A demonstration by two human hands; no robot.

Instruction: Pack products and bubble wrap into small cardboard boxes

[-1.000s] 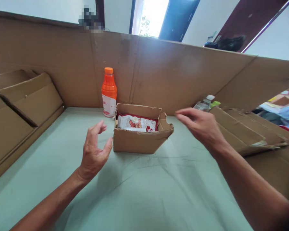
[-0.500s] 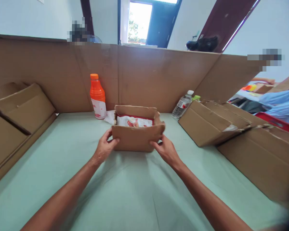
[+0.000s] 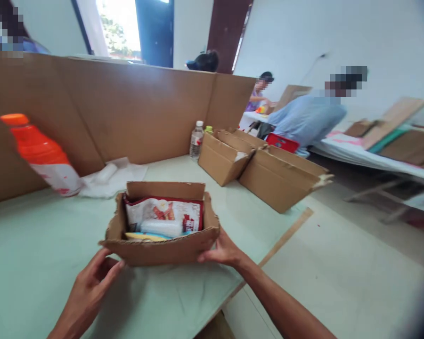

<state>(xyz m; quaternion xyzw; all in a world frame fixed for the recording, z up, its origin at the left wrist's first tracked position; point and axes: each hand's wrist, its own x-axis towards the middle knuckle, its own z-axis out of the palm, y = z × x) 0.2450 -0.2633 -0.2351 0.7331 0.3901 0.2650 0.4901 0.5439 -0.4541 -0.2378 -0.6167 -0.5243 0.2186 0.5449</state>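
A small open cardboard box [image 3: 155,252] sits on the pale green table [image 3: 31,249], close to me. Inside lie a red-and-white snack packet [image 3: 162,212], a white tube and something yellow. My left hand [image 3: 90,287] grips the box's near left corner, fingers curled against its wall. At the near right corner my right hand [image 3: 222,249] holds the box, fingers pressed on its side.
An orange bottle [image 3: 42,155] stands at the left by the cardboard wall [image 3: 127,108], with white wrapping [image 3: 109,176] beside it. A clear water bottle [image 3: 197,140] and two larger open boxes [image 3: 261,162] stand at the back right. People sit beyond at another table. The table's edge runs at right.
Both hands closed on the small box and drew it nearer to me. The view has swung to the right, showing the floor and the people beyond.
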